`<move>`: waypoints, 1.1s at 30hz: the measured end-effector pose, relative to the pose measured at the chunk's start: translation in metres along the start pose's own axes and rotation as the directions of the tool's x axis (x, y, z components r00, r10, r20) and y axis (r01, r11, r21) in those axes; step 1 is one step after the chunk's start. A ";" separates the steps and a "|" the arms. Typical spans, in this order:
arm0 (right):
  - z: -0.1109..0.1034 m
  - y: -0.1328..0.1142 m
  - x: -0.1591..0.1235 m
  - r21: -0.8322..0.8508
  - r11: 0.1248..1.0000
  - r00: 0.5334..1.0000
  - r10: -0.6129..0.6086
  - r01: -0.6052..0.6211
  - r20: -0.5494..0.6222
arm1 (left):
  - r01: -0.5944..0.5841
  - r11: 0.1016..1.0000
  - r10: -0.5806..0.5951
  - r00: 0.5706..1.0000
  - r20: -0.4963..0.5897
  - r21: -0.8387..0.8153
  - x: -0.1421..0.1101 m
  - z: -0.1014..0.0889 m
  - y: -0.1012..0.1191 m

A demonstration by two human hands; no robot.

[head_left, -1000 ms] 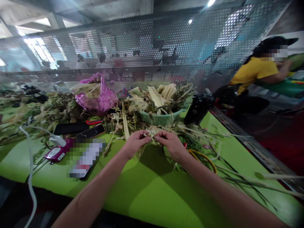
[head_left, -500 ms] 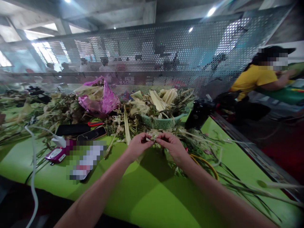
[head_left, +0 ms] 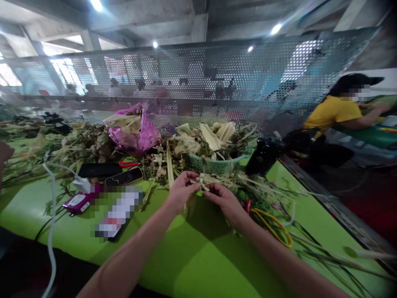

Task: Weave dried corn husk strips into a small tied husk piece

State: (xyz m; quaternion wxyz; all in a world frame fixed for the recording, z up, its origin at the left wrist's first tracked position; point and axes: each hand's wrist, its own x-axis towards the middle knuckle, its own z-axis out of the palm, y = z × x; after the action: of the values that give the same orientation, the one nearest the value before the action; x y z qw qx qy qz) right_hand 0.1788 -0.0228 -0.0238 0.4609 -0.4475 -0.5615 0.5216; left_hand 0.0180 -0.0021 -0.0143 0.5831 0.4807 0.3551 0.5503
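Note:
Above the green table (head_left: pixel 192 256), my left hand (head_left: pixel 182 190) is closed in a pinch on a small pale piece of dried husk (head_left: pixel 202 182). My right hand (head_left: pixel 225 200) grips its lower right end between thumb and fingers, just beside the left fingertips. Some pale fibres (head_left: pixel 190 205) hang below my left hand. Behind the hands stands a green basket (head_left: pixel 214 165) heaped with dried husks (head_left: pixel 214 136). Beside my right wrist lies a yellow loop (head_left: pixel 276 225) with a red part near it.
A pink plastic bag (head_left: pixel 144 134) of husks sits among dried plants (head_left: pixel 83 142). Phones (head_left: pixel 124 177), a purple device (head_left: pixel 79 203) and a white cable (head_left: pixel 51 231) lie left. A dark bottle (head_left: pixel 263 155) stands right. Another person's hand (head_left: pixel 4 153) shows far left; a person in yellow (head_left: pixel 335 109) sits right.
My right hand has shifted slightly down, and more of the pale husk piece shows between my fingers. The view has tilted up slightly. Another person's hand has appeared at the left edge.

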 end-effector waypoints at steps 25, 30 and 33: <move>0.012 0.002 -0.006 -0.310 0.934 0.984 -0.178 0.178 0.030 | 0.143 0.988 -0.138 0.987 0.080 -0.059 0.002 -0.008 0.002; 0.011 0.002 -0.006 -0.339 0.920 0.979 -0.203 0.197 0.018 | 0.171 0.984 -0.166 0.981 0.100 -0.044 0.002 -0.009 0.004; 0.011 0.002 -0.006 -0.358 0.914 0.980 -0.199 0.192 0.017 | 0.203 0.978 -0.197 0.975 0.102 -0.053 0.001 -0.010 0.006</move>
State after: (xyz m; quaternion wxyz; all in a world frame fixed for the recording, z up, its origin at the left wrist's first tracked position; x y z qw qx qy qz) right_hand 0.1692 -0.0309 -0.0261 0.4271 -0.4706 -0.6842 0.3577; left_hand 0.0073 -0.0002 -0.0112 0.6669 0.4499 0.3557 0.4757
